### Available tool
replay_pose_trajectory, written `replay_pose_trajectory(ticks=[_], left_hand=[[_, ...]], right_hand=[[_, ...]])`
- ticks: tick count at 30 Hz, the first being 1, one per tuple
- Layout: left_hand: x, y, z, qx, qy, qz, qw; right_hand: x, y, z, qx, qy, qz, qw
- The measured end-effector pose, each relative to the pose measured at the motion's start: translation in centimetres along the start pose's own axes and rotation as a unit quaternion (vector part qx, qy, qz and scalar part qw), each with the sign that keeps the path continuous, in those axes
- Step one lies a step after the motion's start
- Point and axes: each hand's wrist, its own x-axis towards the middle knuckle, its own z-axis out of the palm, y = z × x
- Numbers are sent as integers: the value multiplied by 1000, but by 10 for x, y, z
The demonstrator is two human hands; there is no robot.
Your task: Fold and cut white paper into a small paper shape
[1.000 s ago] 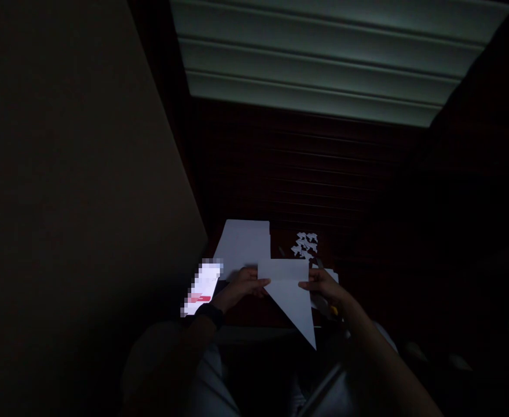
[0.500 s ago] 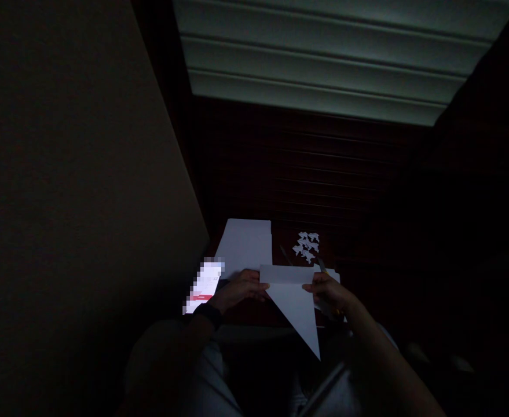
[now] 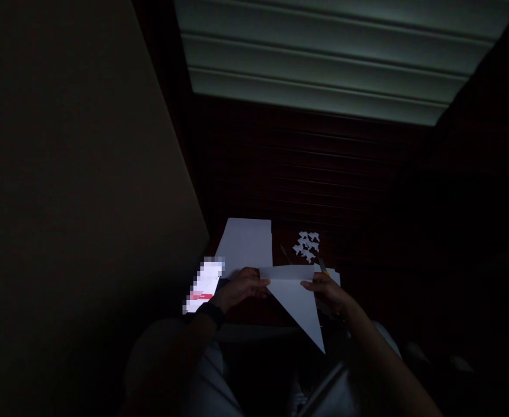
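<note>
Between my hands is a sheet of white paper (image 3: 295, 304), folded so that a long triangle points down toward my lap, with a rectangular strip along its upper edge. My left hand (image 3: 249, 284) pinches its left side at the crease below the strip. On the right side my right hand (image 3: 326, 289) grips the same paper, thumb on top and fingers behind. Close above the right hand a utility knife (image 3: 322, 266) with a yellow part shows, its lower end hidden. More white paper (image 3: 334, 275) lies partly behind that hand.
A stack of white paper (image 3: 248, 246) lies at the table's back left. A lit phone (image 3: 204, 286), partly pixelated, is left of my left hand. Several small folded paper shapes (image 3: 307, 246) are clustered at the back right, near a thin dark tool (image 3: 284, 252). A wall (image 3: 84, 174) rises on the left.
The paper's lower tip has swung slightly up and to the right, and its top strip tilts and looks narrower. Both hands keep their hold, shifting only a little.
</note>
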Motion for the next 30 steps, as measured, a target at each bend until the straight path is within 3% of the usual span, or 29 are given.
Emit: replay_pose_trajectory(ticks=[3,11,17,21,26,30], left_hand=[[0,-1,-2,-2,-9,-6,1000],[3,-3,-3,-52,4,3,999],[6,0,11,-180,20,21,983],[9,-5,26,-131,36,38,990],[15,-4,45,-62,126,134,981],[14,8,46,14,187,197,962]], right_hand=[[1,-1,-3,2,-66,55,996],[3,3,-9,18,-60,60,996],[8,13,6,-24,49,-96,994],[2,21,20,-153,104,-187,965],[-14,32,38,-259,45,-251,932],[-23,33,37,-280,-1,-238,930]])
